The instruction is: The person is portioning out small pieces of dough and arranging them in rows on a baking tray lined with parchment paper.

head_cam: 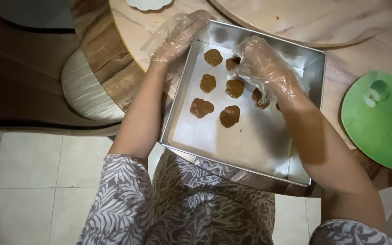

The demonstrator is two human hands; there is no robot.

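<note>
A square metal baking tin (268, 149) sits at the table's near edge, partly over my lap. Several flattened brown dough pieces (208, 83) lie in rows in its far half. My left hand (180, 34), in a clear plastic glove, grips the tin's far left corner rim. My right hand (262, 63), also gloved, is inside the tin with fingers curled down on a dough piece (232, 62) in the back row. Part of another piece shows under my right wrist.
The round marble table (364, 54) carries a raised turntable (305, 18) at the back, a green round lid (379, 120) at the right and a white dish (148, 3) at the far left. A chair (87, 86) stands left. Tiled floor lies below.
</note>
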